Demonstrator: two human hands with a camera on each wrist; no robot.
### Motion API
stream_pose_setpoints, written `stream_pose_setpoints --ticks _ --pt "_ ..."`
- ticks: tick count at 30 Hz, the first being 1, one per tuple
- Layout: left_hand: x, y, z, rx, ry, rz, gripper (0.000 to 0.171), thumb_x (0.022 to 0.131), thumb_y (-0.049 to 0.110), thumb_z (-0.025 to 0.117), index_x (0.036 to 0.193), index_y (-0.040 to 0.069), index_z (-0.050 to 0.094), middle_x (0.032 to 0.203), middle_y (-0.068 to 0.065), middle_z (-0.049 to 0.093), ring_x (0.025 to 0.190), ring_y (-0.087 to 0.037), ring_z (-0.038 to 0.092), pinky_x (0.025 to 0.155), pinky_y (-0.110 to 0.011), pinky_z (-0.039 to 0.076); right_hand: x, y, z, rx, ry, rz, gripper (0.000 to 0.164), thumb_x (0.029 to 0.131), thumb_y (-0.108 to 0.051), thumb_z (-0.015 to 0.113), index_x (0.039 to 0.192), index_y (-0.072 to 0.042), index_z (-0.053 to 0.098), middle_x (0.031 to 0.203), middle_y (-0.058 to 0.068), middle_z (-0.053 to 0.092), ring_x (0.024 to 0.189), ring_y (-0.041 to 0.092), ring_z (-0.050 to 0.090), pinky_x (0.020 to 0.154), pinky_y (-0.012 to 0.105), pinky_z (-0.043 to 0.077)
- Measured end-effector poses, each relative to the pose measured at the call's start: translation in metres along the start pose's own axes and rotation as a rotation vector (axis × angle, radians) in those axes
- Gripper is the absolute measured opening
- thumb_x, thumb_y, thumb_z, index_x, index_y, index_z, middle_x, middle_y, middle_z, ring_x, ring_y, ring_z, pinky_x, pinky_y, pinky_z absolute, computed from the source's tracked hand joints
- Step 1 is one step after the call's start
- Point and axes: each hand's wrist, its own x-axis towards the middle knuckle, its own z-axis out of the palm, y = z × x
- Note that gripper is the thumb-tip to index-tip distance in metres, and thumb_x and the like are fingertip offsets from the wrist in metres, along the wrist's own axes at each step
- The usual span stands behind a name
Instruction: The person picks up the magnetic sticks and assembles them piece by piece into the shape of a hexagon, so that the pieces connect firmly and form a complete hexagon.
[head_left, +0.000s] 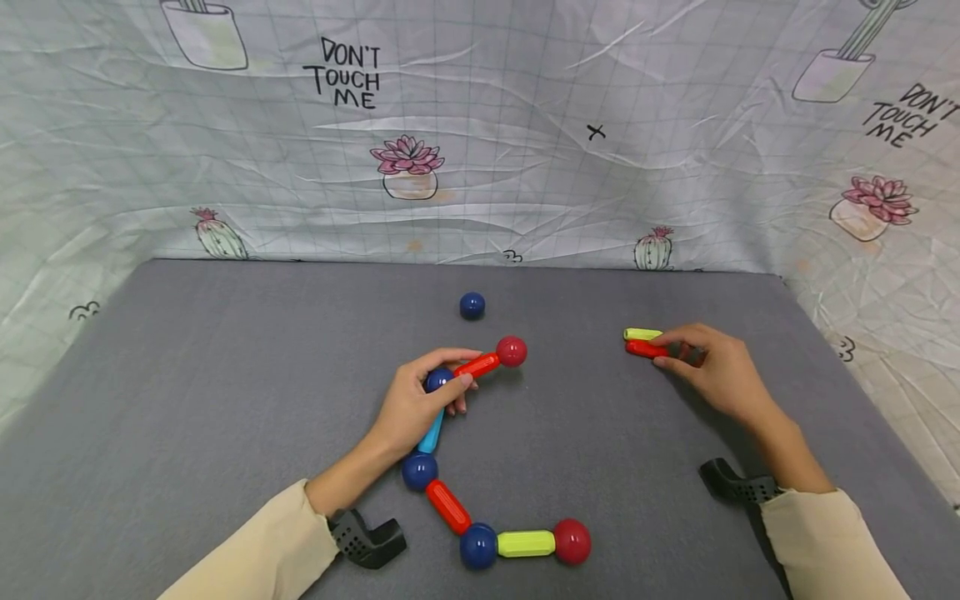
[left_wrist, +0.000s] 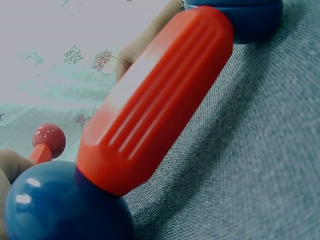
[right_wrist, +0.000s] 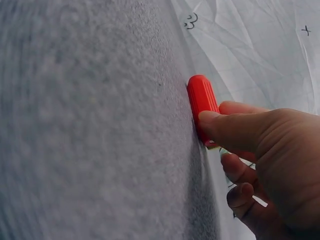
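My left hand (head_left: 416, 404) grips a chain of balls and rods at its upper end, around a blue ball (head_left: 438, 381) and a red rod (head_left: 477, 365) tipped with a red ball (head_left: 512, 351). Below the hand runs a light blue rod (head_left: 431, 433), then a blue ball (head_left: 420, 471), another red rod (left_wrist: 155, 105), a blue ball (head_left: 478, 546), a yellow-green rod (head_left: 526, 543) and a red ball (head_left: 572, 542). To the right, my right hand (head_left: 712, 367) pinches a loose red rod (right_wrist: 202, 97) between thumb and fingers. A yellow-green rod (head_left: 640, 334) lies right behind it.
A single blue ball (head_left: 472, 306) sits toward the back of the grey tabletop (head_left: 262, 358). Behind the table hangs a wrinkled, printed cloth (head_left: 510, 183), which also runs along both sides.
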Motion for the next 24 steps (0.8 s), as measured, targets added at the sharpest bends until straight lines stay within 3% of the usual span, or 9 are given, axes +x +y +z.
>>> stream_pose_setpoints --ticks 9,16,24 --pt "0.0 0.0 0.0 -0.005 -0.005 0.006 0.024 0.094 0.007 0.061 0.118 0.005 0.065 0.085 -0.021 0.065 0.059 -0.024 0.058 0.054 -0.028 0.05 0.0 -0.005 0.004 0.022 -0.036 0.026 0.026 0.076 -0.01 0.081 0.1 -0.013 0.072 0.073 -0.003 0.06 0.061 0.011 0.052 0.055 0.024 0.041" --pt "0.0 -0.001 0.0 -0.005 -0.002 0.009 0.024 0.094 0.006 0.061 0.118 0.004 0.065 0.085 -0.022 0.065 0.059 -0.026 0.058 0.054 -0.027 0.05 0.005 -0.024 -0.001 0.111 -0.049 0.061 0.026 0.081 -0.012 0.078 0.105 -0.017 0.072 0.082 -0.001 0.063 0.065 0.013 0.058 0.059 0.018 0.045" --pt "0.0 -0.001 0.0 -0.009 0.0 0.017 0.024 0.094 0.005 0.061 0.117 0.003 0.065 0.085 -0.023 0.064 0.058 -0.025 0.057 0.054 -0.027 0.05 0.022 -0.067 0.0 0.22 -0.062 -0.083 0.031 0.078 -0.006 0.079 0.106 -0.019 0.072 0.09 -0.008 0.064 0.075 0.008 0.055 0.064 0.018 0.047"
